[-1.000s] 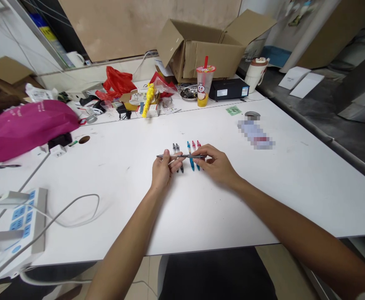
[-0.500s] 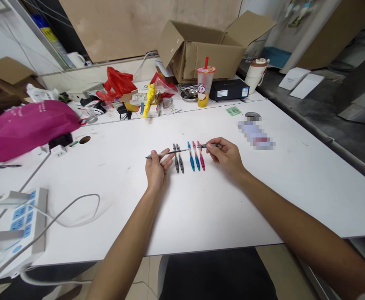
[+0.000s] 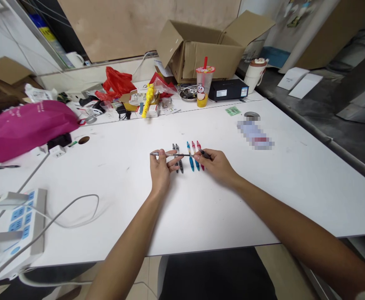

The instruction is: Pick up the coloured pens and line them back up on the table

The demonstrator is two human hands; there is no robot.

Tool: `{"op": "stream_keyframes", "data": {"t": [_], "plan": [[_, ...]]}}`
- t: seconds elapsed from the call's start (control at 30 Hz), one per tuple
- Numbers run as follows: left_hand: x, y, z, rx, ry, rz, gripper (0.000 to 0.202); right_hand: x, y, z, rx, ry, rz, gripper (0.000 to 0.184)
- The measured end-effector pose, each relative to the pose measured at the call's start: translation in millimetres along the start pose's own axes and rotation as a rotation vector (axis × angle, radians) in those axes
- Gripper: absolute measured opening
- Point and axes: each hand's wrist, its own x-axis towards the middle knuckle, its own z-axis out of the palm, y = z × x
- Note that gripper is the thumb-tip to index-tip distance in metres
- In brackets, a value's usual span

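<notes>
Change: half a second ago my hands were apart, each with its own part; now the pen refill (image 3: 170, 154) reaches the pen barrel (image 3: 205, 154)
Left hand (image 3: 161, 171): thumb and fingers pinched on the refill
Right hand (image 3: 217, 165): fingers closed around the barrel
Where: held level just above the row of pens (image 3: 189, 162), mid-table
Materials: refill thin, straight, greyish; barrel short, dark, rounded; pens glossy plastic in black, blue and pink; table (image 3: 201, 208) smooth matte white

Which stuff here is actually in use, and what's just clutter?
In use: left hand, right hand, thin pen refill, dark pen barrel, row of pens.
Lying about: cardboard box, drink cup, pink bag, power strip, black box.
</notes>
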Motion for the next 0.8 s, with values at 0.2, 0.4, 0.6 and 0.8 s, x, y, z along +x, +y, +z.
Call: {"op": "stream_keyframes", "data": {"t": [0.2, 0.4, 0.6, 0.8], "plan": [[-0.8, -1.6, -0.8, 0.005, -0.046, -0.003, 0.048, 1.5, 6.7, 0.1, 0.013, 0.039, -0.005, 0.040], [0.2, -3.1, -1.4, 0.004, -0.068, 0.001, 0.048, 1.4, 7.6, 2.8, 0.047, 0.060, 0.013, 0.039], [1.6, 1.4, -2.5, 0.000, -0.005, 0.028, 0.040, 1.2, 4.2, -0.6, 0.058, 0.094, -0.009, 0.034], [8.4, 5.4, -9.5, -0.036, 0.098, 0.050, 0.037, 3.6, -1.1, -7.1, 0.060, 0.147, -0.002, 0.034]]}}
